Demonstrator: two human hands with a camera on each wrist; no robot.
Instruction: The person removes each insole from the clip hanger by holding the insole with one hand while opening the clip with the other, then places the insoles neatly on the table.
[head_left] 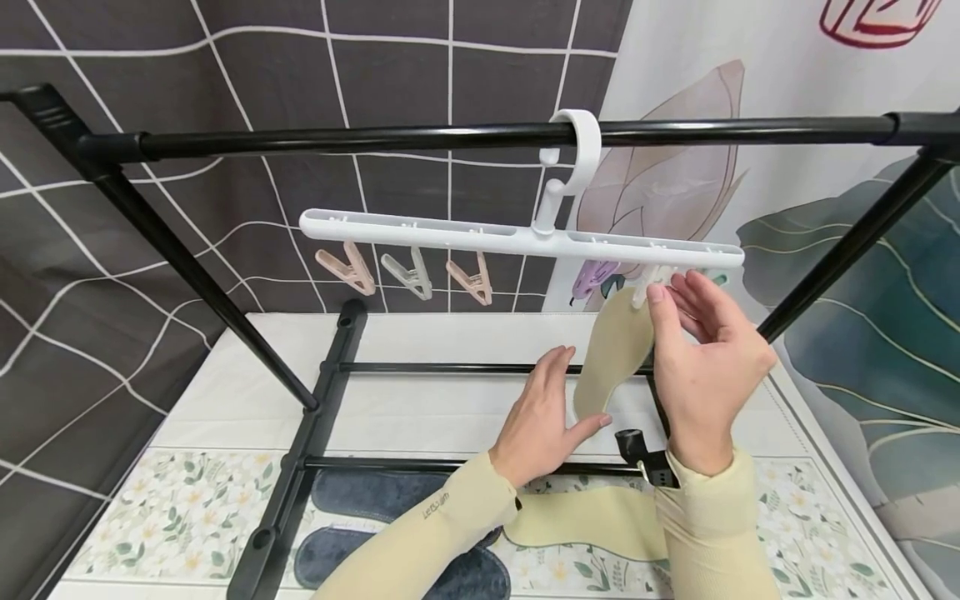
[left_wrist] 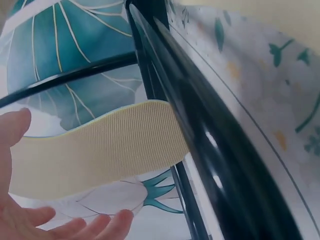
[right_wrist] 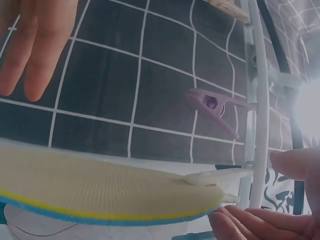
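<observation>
A cream insole (head_left: 617, 346) hangs from a white clip (right_wrist: 212, 177) under the white clip hanger (head_left: 480, 239). My right hand (head_left: 708, 358) is beside that clip; in the right wrist view its thumb and fingers stand apart around the clip's handle end. My left hand (head_left: 536, 417) is beside the insole's lower end, fingers extended and parted from the thumb. In the left wrist view the ribbed insole (left_wrist: 107, 150) passes beyond that hand. Touch between the left fingers and the insole cannot be told.
The hanger hooks over a black rack's top bar (head_left: 375, 140). Its other clips include a purple clip (head_left: 592, 277) and a pink clip (head_left: 347, 268). Below lie another cream insole (head_left: 592, 521) and dark blue insoles (head_left: 375, 492). A lower bar (head_left: 390, 463) crosses above them.
</observation>
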